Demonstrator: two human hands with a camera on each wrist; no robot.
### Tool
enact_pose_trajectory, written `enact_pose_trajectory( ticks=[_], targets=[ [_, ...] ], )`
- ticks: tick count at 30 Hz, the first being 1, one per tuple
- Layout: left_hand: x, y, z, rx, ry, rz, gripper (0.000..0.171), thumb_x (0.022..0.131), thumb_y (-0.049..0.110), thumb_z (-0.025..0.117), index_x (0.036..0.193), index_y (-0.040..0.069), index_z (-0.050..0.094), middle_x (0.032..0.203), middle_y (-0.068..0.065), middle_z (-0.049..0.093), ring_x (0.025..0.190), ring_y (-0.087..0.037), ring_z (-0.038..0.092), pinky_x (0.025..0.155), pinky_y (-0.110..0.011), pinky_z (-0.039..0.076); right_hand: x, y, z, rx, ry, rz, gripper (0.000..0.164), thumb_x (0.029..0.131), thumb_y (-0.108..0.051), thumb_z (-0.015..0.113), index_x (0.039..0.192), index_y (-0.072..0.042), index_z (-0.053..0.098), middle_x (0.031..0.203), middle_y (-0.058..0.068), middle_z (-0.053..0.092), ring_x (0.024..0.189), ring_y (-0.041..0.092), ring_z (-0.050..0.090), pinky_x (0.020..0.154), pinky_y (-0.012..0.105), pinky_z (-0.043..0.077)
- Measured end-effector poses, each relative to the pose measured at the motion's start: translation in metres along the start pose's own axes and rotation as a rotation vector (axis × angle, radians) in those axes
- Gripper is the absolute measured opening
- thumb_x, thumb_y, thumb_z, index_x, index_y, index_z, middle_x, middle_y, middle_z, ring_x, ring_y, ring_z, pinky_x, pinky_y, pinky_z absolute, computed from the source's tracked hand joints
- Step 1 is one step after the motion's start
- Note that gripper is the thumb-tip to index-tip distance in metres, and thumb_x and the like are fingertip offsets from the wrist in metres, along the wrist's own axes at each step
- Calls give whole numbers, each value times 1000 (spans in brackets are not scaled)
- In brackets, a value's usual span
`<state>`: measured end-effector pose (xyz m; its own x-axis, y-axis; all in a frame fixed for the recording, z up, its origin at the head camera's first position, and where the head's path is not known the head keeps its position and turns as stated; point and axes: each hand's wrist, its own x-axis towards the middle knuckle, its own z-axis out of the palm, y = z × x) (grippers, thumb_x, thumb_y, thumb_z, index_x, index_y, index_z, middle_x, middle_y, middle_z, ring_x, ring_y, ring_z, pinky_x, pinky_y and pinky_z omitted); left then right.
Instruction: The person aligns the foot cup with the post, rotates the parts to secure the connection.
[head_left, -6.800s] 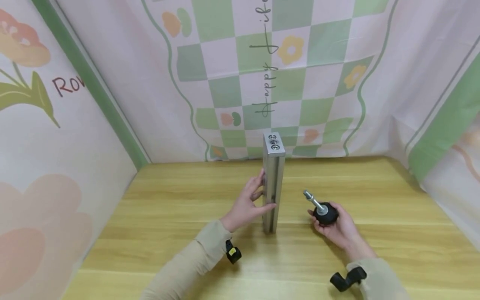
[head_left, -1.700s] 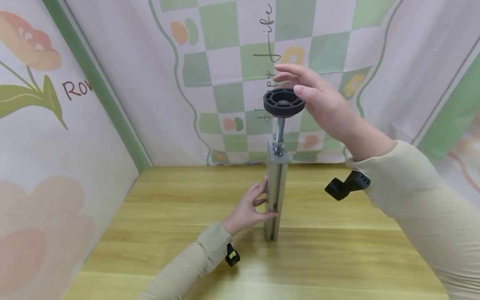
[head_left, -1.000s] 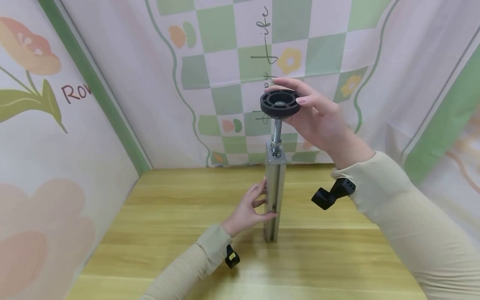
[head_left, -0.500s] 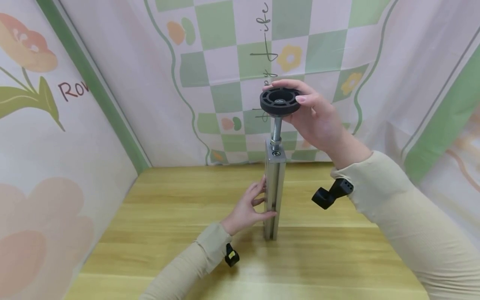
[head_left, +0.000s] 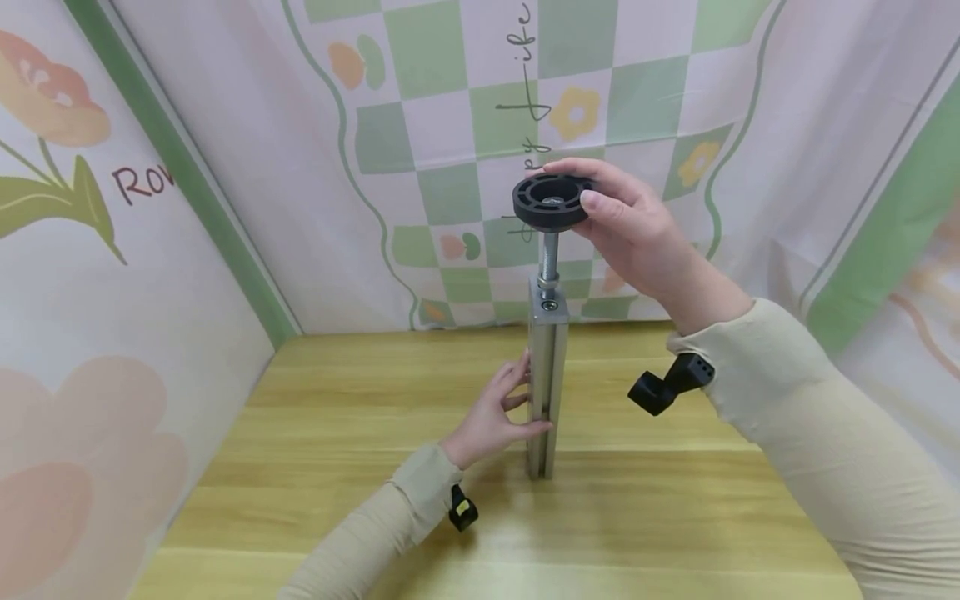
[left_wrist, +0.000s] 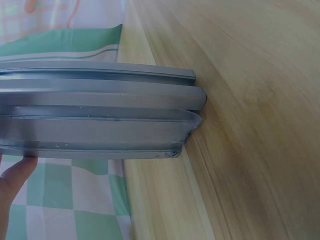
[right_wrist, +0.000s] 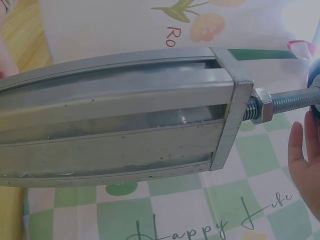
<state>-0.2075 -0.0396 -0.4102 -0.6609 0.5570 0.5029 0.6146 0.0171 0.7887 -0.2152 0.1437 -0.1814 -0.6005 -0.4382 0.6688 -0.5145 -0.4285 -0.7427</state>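
An aluminium profile (head_left: 546,392) stands upright on the table in the head view, capped by a metal end plate (head_left: 550,313). My left hand (head_left: 491,421) grips its lower part, thumb across the near side. A levelling foot (head_left: 551,204) stands upside down above the plate, black round base on top. Its threaded stud enters the plate, and the right wrist view shows a nut (right_wrist: 263,106) just off the plate with some thread between. My right hand (head_left: 633,229) holds the base's right rim, thumb on the upper edge. The left wrist view shows the profile's lower end (left_wrist: 192,112) at the tabletop.
The wood-grain table (head_left: 337,392) spreads around the profile. Behind it hangs a checkered curtain (head_left: 450,196), with a flower-printed curtain (head_left: 82,317) on the left. Black wrist camera mounts (head_left: 670,385) sit at both cuffs.
The right hand brought the levelling foot from low on the right onto the profile's top, stud down. Lately its fingers closed on the rim and the thumb shifted slightly. The left hand stays put.
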Motion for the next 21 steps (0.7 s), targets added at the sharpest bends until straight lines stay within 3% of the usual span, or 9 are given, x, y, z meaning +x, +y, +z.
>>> enact_pose_trajectory(
  ticks=[3, 9, 21],
  targets=[
    [0, 0, 0, -6, 1, -4, 110, 75, -7, 73, 147, 43, 6, 135, -22, 36, 125, -38, 42, 101, -37, 45, -2, -2, 4, -70, 70, -1, 23, 93, -11, 56, 114, -9, 65, 120, 9, 62, 113, 21, 57, 103, 28, 42],
    [1, 1, 0, 1, 2, 1, 113, 75, -7, 74, 145, 50, 6, 134, -21, 37, 124, -37, 43, 101, -33, 46, -5, -9, 16, -249, 233, 21, 23, 89, -1, 55, 101, -14, 70, 118, 4, 64, 108, 18, 59, 94, 20, 48],
    [-1, 3, 2, 0, 3, -1, 115, 74, -8, 74, 144, 51, 4, 135, -23, 35, 125, -39, 41, 101, -36, 46, -10, -9, 23, -300, 319, -8, 22, 85, 4, 63, 90, -16, 69, 114, 8, 60, 100, 19, 61, 84, 20, 54]
  ],
)
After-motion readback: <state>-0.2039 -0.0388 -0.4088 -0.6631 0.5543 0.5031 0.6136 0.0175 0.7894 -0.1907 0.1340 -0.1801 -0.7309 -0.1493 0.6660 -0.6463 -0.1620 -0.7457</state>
